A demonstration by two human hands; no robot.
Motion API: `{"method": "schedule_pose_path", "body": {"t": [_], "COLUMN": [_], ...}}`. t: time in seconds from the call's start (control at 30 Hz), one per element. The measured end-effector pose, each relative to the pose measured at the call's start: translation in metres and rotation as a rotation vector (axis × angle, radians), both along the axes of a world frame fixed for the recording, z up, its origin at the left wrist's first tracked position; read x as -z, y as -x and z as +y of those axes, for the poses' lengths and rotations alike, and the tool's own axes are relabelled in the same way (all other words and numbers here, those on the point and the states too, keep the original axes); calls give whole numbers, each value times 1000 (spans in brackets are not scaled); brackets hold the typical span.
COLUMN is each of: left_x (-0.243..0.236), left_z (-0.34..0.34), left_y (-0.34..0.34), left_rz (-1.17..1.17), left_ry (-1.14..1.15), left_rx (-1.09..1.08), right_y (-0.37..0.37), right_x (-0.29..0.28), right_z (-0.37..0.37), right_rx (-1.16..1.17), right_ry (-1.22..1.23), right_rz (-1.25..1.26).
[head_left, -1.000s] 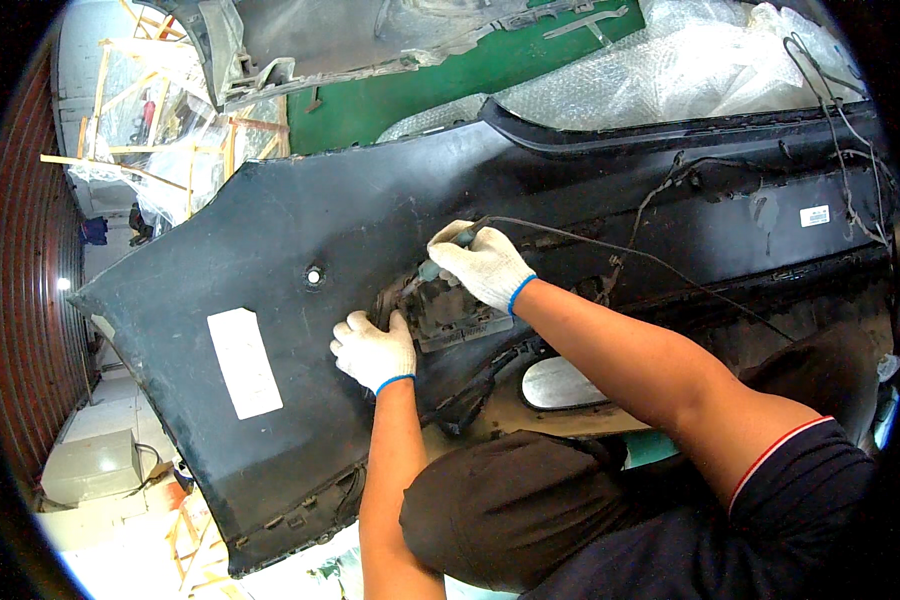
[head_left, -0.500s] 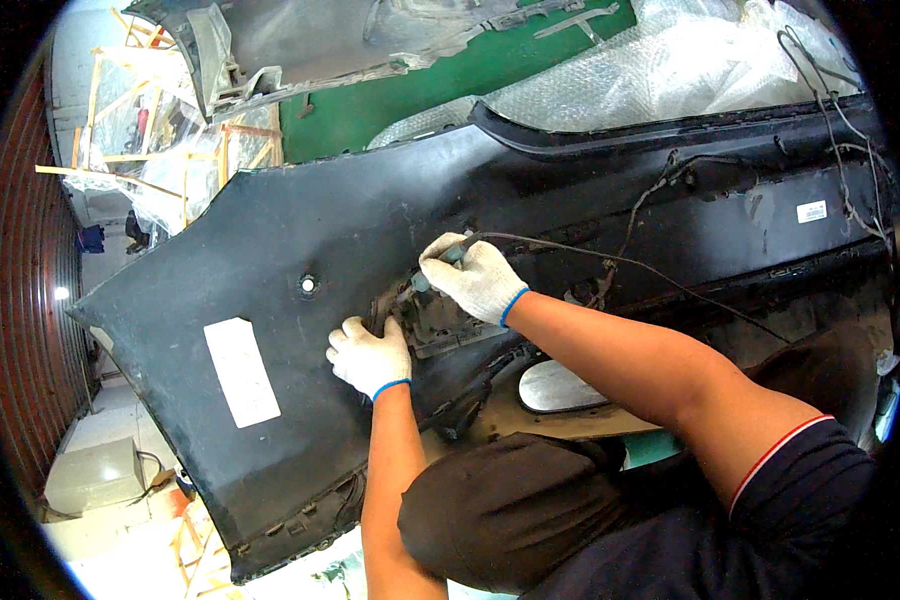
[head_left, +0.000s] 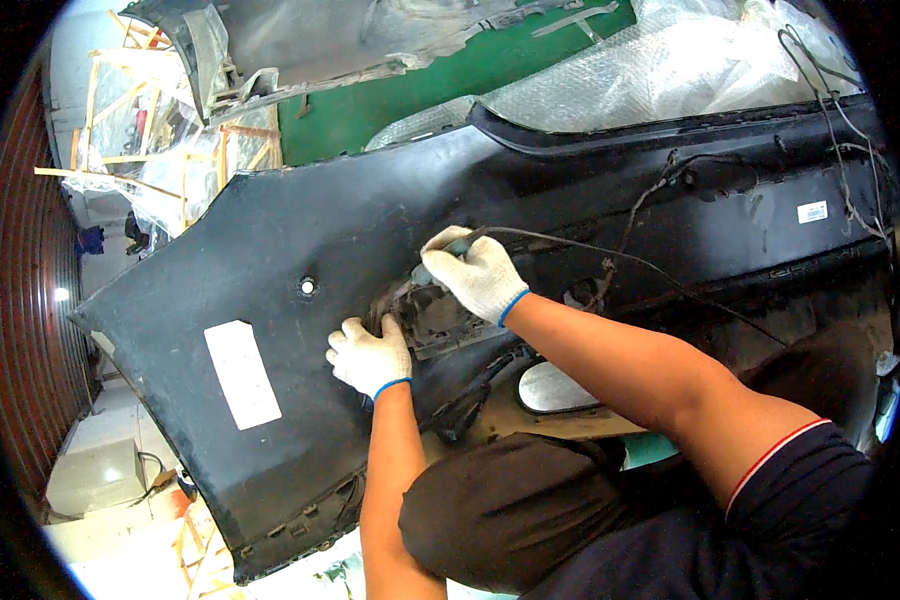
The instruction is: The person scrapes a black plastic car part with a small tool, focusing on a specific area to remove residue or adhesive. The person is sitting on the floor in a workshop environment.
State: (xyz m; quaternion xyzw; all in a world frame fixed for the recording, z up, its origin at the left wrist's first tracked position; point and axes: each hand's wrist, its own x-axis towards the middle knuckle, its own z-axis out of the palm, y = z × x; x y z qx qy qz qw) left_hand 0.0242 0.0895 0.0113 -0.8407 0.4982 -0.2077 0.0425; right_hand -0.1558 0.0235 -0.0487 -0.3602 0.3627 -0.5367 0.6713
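A large black bumper-like plastic panel point(head_left: 300, 220) lies across the view. My right hand point(head_left: 480, 275), in a white knit glove with a blue cuff, grips a corded tool with a greenish handle point(head_left: 427, 275). Its front end points down-left at the panel, and a thin dark cord point(head_left: 650, 268) trails off to the right. Down and left of it, my gloved left hand point(head_left: 370, 360) rests on the panel, fingers bent and thumb up. Something dark point(head_left: 377, 312) shows between thumb and fingers; what it is I cannot make out. A recessed dark section point(head_left: 445, 318) lies between my hands.
White labels point(head_left: 242, 375) stick to the panel, and loose wiring point(head_left: 630, 215) runs along its right half. Beyond it are bubble wrap point(head_left: 610, 85), a second worn panel point(head_left: 340, 45) and a green surface point(head_left: 450, 92). My dark-clothed knee point(head_left: 510, 510) is close below my hands.
My right hand has shifted very slightly with the corded tool, and the cord has moved a little. My left hand stays in nearly the same place.
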Motion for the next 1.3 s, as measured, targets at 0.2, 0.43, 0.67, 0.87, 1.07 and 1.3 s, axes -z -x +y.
{"method": "schedule_pose_path", "body": {"t": [0.2, 0.43, 0.67, 0.87, 1.07, 1.3], "left_x": [-2, -1, -1, -1, 1, -1], "left_z": [-2, -1, -2, -3, -3, -3], "left_y": [2, -2, -3, 0, -1, 1], "left_rz": [18, 14, 13, 4, 9, 14], "left_ry": [-37, -15, -19, -27, -26, -22], "left_rx": [-58, -43, -59, -67, -77, -82], "right_y": [3, -2, -2, -2, -4, 0], "right_x": [1, 5, -7, -7, -2, 1], "right_z": [0, 2, 8, 12, 12, 5], "right_rx": [-44, -48, -39, -56, -11, -76], "right_ry": [-1, 27, -17, -12, 53, 87], "right_rz": [93, 135, 40, 28, 137, 154]}}
